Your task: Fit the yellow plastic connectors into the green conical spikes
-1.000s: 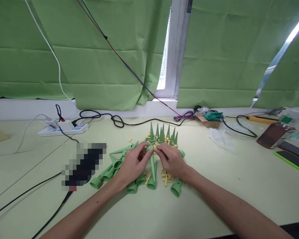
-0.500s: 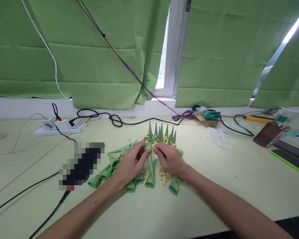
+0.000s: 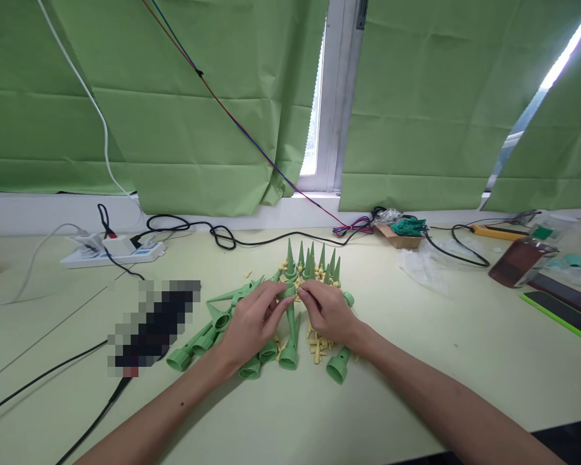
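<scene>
My left hand (image 3: 256,316) is closed on a green plastic spike (image 3: 291,315), thumb and fingers gripping its wide collar. The spike's narrow end points down towards me. Close beside the collar, the thumb and fingers of my right hand (image 3: 330,310) are pinched together; whatever lies between them is too small to make out. Several hollow green spikes (image 3: 179,358) lie in a heap by my left hand. Behind both hands, more green spikes (image 3: 290,259) stand points up. Small yellow plastic fittings (image 3: 317,349) are scattered below my right hand, partly hidden by it.
A power strip (image 3: 113,253) with plugs sits at the back left. Nearer lies a dark blurred object (image 3: 157,329) with a cable. On the right are a small cardboard box (image 3: 397,237), a bottle of brown liquid (image 3: 520,261) and a green-edged phone-like slab (image 3: 564,316).
The spike in my left hand has tipped so its collar opening shows more and its length looks shorter. My right hand stays pinched beside it. The whole view has shifted slightly.
</scene>
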`<state>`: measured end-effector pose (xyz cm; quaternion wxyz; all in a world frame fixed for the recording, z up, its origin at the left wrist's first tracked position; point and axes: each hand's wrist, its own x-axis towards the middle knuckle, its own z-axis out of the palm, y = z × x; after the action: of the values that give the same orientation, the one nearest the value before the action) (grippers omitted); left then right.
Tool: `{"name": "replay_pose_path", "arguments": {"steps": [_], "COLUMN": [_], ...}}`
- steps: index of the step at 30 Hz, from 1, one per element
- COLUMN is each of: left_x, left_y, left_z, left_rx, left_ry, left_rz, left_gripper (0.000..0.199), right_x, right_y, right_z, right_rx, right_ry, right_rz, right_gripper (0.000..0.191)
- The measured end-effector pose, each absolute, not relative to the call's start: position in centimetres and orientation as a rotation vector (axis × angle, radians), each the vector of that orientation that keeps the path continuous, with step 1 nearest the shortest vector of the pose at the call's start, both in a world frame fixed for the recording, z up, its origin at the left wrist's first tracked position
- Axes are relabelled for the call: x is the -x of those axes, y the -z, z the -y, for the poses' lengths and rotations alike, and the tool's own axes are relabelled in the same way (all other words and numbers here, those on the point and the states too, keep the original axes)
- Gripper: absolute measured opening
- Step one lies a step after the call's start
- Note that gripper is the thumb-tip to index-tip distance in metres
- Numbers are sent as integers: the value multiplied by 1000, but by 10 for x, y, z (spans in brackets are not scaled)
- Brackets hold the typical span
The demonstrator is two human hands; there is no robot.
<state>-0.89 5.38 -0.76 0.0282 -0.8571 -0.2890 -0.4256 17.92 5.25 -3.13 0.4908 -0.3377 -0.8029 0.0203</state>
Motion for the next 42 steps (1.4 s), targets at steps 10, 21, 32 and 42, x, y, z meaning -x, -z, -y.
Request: {"name": "replay_pose_path", "arguments": {"steps": [10,21,32,42], "left_x": [9,7,4,2], "left_y": [8,11,-4,-5], "left_z": [-53,-49,-43,-52], "left_rx": [2615,2650,2831,3229], "left_ry": [1270,1321,1753,1657], "left_rz": [736,733,1569,2037], "left_gripper": [8,21,38,53], "right_x": [-178,-177,-178,-177], "right_y": [29,26,28,31], "right_z": [-50,-50,-50,-51], "right_rx": [826,805,761,715], "right_ry": [-35,-103,33,38], "right_rz": [1919,1879,1815,1863], "right_gripper": [22,23,17,15]}}
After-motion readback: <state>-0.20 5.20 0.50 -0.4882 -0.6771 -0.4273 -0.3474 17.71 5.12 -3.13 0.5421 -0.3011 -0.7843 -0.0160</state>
